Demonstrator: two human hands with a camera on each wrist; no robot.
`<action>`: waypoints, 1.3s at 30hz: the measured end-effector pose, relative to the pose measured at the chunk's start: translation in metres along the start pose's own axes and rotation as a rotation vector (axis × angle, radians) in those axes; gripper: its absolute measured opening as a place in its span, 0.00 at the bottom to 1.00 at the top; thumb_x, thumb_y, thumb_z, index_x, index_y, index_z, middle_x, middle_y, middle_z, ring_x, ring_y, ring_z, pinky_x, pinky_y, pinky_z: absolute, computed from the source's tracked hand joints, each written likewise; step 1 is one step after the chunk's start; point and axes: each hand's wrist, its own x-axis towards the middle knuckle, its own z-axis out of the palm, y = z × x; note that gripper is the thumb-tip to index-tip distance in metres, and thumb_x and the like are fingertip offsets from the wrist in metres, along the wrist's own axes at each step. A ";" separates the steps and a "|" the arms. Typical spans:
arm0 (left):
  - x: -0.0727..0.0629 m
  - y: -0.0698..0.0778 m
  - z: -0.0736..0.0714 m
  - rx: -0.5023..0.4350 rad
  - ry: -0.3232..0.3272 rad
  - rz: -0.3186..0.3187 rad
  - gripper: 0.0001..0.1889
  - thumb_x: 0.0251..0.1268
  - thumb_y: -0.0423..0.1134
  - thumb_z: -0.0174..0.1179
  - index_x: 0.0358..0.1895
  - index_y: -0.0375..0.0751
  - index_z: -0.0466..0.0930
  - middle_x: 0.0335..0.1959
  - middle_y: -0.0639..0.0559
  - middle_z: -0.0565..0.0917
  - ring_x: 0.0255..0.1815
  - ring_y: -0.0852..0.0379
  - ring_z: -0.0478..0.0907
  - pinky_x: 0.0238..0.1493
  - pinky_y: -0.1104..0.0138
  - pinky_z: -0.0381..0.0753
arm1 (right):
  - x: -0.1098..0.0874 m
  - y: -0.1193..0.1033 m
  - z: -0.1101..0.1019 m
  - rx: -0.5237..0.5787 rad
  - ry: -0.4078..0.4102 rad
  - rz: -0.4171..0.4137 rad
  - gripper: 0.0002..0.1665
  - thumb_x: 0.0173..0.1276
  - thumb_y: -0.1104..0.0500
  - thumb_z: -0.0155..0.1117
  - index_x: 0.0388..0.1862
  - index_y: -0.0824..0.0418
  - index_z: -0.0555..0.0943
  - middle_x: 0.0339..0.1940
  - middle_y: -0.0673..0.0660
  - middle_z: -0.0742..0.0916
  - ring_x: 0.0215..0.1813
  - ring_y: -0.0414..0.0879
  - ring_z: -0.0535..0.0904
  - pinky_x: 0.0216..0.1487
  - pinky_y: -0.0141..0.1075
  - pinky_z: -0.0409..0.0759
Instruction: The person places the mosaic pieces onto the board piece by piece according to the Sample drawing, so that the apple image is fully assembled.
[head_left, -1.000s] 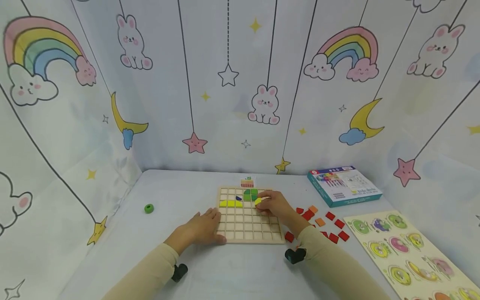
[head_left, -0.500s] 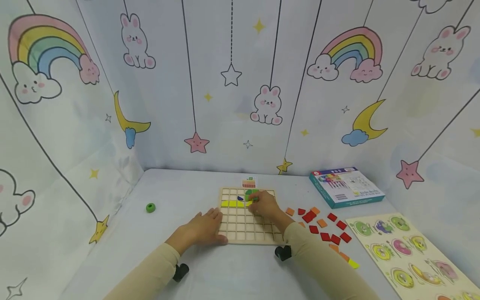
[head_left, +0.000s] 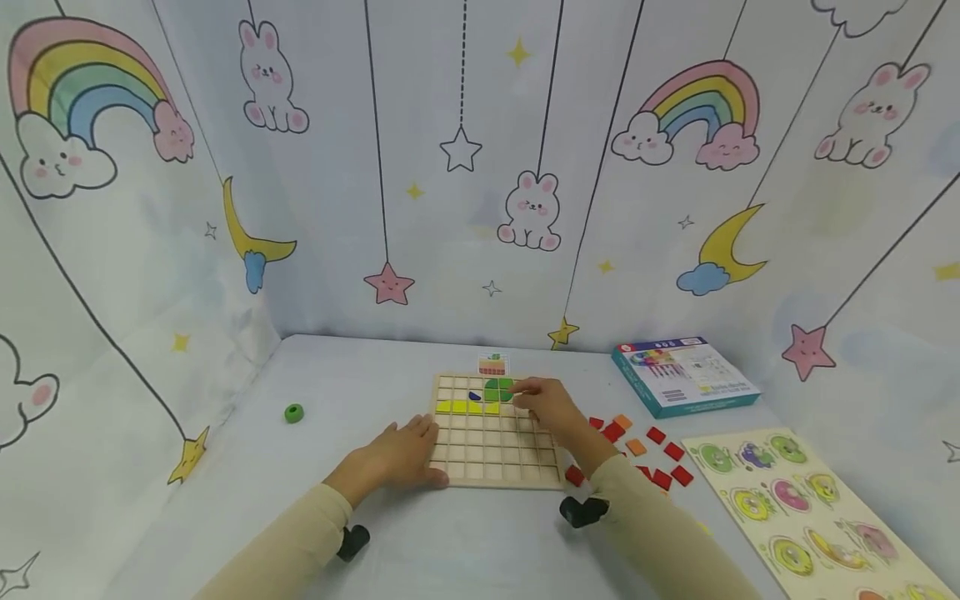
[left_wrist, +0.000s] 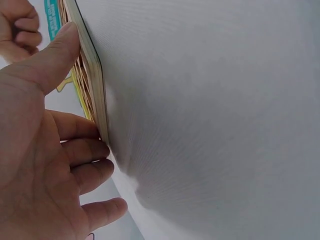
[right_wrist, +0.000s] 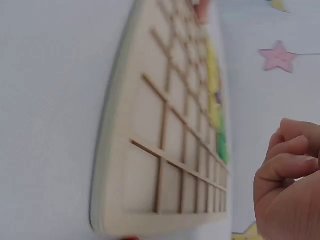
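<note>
A light wooden grid board [head_left: 495, 457] lies on the table, its cells partly filled. Several yellow tiles [head_left: 459, 407] form a row; above them sit a dark blue piece [head_left: 475, 396] and a green group [head_left: 498, 390]. My left hand [head_left: 405, 454] rests at the board's left side; in the left wrist view its thumb [left_wrist: 62, 47] and fingers touch the board's edge [left_wrist: 92, 70]. My right hand [head_left: 551, 408] hovers over the upper right of the board. In the right wrist view its fingers [right_wrist: 287, 165] are curled, and no piece shows between them.
Loose red tiles [head_left: 662, 480] and orange tiles [head_left: 636, 447] lie right of the board. A small picture card [head_left: 493, 364] lies behind it. Farther right are a teal-edged box [head_left: 686, 379] and a fruit-picture sheet [head_left: 795, 500]. A green bead [head_left: 294, 413] sits on the left.
My right hand brought a yellow tile to the right end of the yellow row and let go, then drew back to the right. My left hand stayed at the board's edge.
</note>
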 end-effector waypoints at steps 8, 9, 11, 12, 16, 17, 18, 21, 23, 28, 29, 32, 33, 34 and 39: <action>-0.002 -0.001 -0.002 -0.003 -0.002 0.012 0.49 0.64 0.65 0.64 0.77 0.32 0.62 0.80 0.38 0.61 0.82 0.41 0.55 0.77 0.39 0.57 | -0.061 -0.009 -0.064 0.342 0.015 0.145 0.25 0.78 0.49 0.60 0.68 0.58 0.76 0.45 0.53 0.82 0.27 0.39 0.70 0.23 0.27 0.65; -0.003 -0.001 -0.002 -0.001 0.000 0.011 0.49 0.63 0.65 0.65 0.77 0.32 0.62 0.80 0.38 0.61 0.82 0.41 0.55 0.77 0.39 0.57 | -0.070 -0.007 -0.072 0.398 0.017 0.158 0.23 0.79 0.47 0.60 0.67 0.56 0.77 0.45 0.53 0.82 0.27 0.39 0.70 0.23 0.26 0.65; -0.004 -0.001 -0.004 -0.003 0.001 0.009 0.49 0.63 0.65 0.65 0.77 0.32 0.62 0.80 0.38 0.61 0.82 0.41 0.55 0.77 0.39 0.57 | -0.090 -0.002 -0.087 0.556 0.015 0.180 0.21 0.79 0.45 0.58 0.63 0.53 0.80 0.44 0.52 0.84 0.27 0.39 0.70 0.23 0.25 0.66; -0.004 -0.001 -0.004 -0.004 0.002 0.008 0.49 0.63 0.65 0.65 0.76 0.32 0.62 0.80 0.38 0.61 0.82 0.41 0.55 0.77 0.39 0.57 | -0.099 0.003 -0.095 0.639 0.009 0.174 0.20 0.79 0.44 0.57 0.61 0.53 0.81 0.42 0.51 0.84 0.26 0.39 0.70 0.23 0.25 0.66; -0.004 -0.001 -0.005 -0.009 0.002 0.012 0.49 0.63 0.65 0.65 0.76 0.32 0.62 0.80 0.38 0.62 0.81 0.41 0.56 0.77 0.39 0.57 | -0.138 0.024 -0.121 0.879 0.015 0.212 0.18 0.79 0.43 0.56 0.52 0.51 0.87 0.37 0.48 0.85 0.23 0.39 0.70 0.23 0.24 0.67; -0.004 -0.001 -0.004 -0.008 0.001 0.013 0.49 0.63 0.65 0.65 0.76 0.32 0.62 0.80 0.38 0.62 0.82 0.41 0.56 0.77 0.39 0.57 | -0.146 0.030 -0.126 0.887 0.021 0.229 0.17 0.80 0.44 0.56 0.50 0.50 0.87 0.36 0.48 0.85 0.23 0.38 0.69 0.23 0.24 0.66; -0.004 -0.001 -0.004 -0.007 0.000 0.013 0.49 0.63 0.65 0.65 0.76 0.32 0.62 0.80 0.38 0.61 0.82 0.41 0.55 0.77 0.40 0.57 | -0.154 0.037 -0.131 0.888 0.038 0.256 0.17 0.80 0.44 0.56 0.48 0.50 0.88 0.35 0.48 0.85 0.23 0.38 0.70 0.22 0.23 0.67; -0.002 -0.002 -0.003 -0.002 -0.003 0.010 0.49 0.64 0.66 0.64 0.77 0.33 0.62 0.80 0.39 0.61 0.82 0.41 0.55 0.77 0.40 0.57 | -0.174 0.057 -0.140 0.845 0.114 0.356 0.15 0.80 0.46 0.56 0.45 0.48 0.88 0.34 0.47 0.84 0.24 0.36 0.70 0.22 0.22 0.67; -0.002 -0.002 -0.002 0.006 -0.004 0.007 0.50 0.64 0.66 0.64 0.77 0.33 0.61 0.80 0.39 0.61 0.82 0.41 0.55 0.77 0.40 0.57 | -0.183 0.070 -0.145 0.778 0.150 0.400 0.13 0.81 0.47 0.55 0.45 0.47 0.86 0.36 0.47 0.85 0.26 0.36 0.70 0.23 0.23 0.67; -0.001 -0.003 -0.002 0.016 -0.004 0.005 0.50 0.64 0.66 0.64 0.77 0.33 0.61 0.80 0.39 0.61 0.82 0.41 0.55 0.77 0.40 0.57 | -0.194 0.099 -0.146 0.503 0.220 0.447 0.15 0.79 0.47 0.59 0.55 0.51 0.83 0.38 0.47 0.84 0.31 0.39 0.70 0.27 0.29 0.69; -0.001 -0.003 -0.002 0.014 -0.003 0.005 0.50 0.63 0.66 0.64 0.77 0.32 0.61 0.80 0.38 0.61 0.82 0.41 0.55 0.76 0.39 0.57 | -0.194 0.103 -0.144 0.421 0.233 0.451 0.18 0.78 0.46 0.61 0.57 0.54 0.83 0.37 0.48 0.83 0.31 0.40 0.71 0.27 0.30 0.69; 0.000 -0.003 -0.001 0.013 -0.007 0.008 0.50 0.64 0.66 0.64 0.77 0.32 0.61 0.80 0.38 0.61 0.82 0.41 0.55 0.77 0.40 0.58 | -0.191 0.108 -0.137 0.120 0.232 0.460 0.28 0.73 0.44 0.66 0.61 0.63 0.81 0.31 0.51 0.80 0.30 0.45 0.72 0.27 0.34 0.71; 0.000 -0.003 -0.001 0.017 -0.008 0.010 0.50 0.64 0.67 0.63 0.77 0.32 0.61 0.80 0.38 0.61 0.82 0.41 0.55 0.77 0.40 0.58 | -0.189 0.108 -0.135 0.011 0.222 0.462 0.31 0.72 0.43 0.67 0.61 0.65 0.81 0.31 0.51 0.81 0.29 0.46 0.73 0.27 0.35 0.71; 0.000 -0.003 -0.001 0.018 -0.008 0.012 0.50 0.64 0.67 0.63 0.77 0.32 0.61 0.80 0.38 0.61 0.82 0.41 0.55 0.77 0.40 0.58 | -0.188 0.108 -0.132 -0.087 0.208 0.457 0.33 0.70 0.43 0.68 0.61 0.67 0.80 0.31 0.52 0.81 0.30 0.47 0.73 0.28 0.35 0.72; 0.000 -0.003 0.000 0.026 -0.008 0.020 0.50 0.65 0.67 0.62 0.77 0.32 0.61 0.80 0.38 0.61 0.82 0.41 0.55 0.77 0.40 0.58 | -0.181 0.106 -0.125 -0.405 0.170 0.417 0.30 0.64 0.42 0.73 0.51 0.66 0.83 0.34 0.51 0.84 0.37 0.46 0.76 0.36 0.37 0.76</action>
